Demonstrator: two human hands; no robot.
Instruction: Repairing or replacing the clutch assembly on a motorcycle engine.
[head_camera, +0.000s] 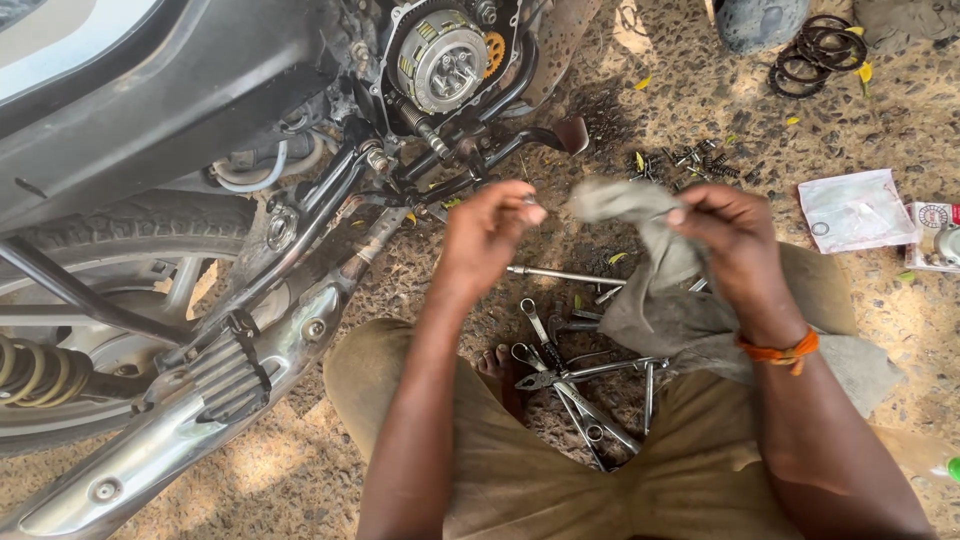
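- Head view: the left hand (487, 232) pinches a small metal part (530, 200) at its fingertips, lifted for wiping.
- Just beside it, the right hand (728, 248) grips a grey rag (650, 270), bunched to clean.
- Below both hands, wrenches (575, 375) lie within reach on the ground.

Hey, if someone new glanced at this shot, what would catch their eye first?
Probably the exposed clutch assembly at the top, round and metallic in the motorcycle's opened engine. Next, mid-frame, the left hand pinching a small part, and the right hand gripping a grey rag. Below them, wrenches lie scattered on the gravel.
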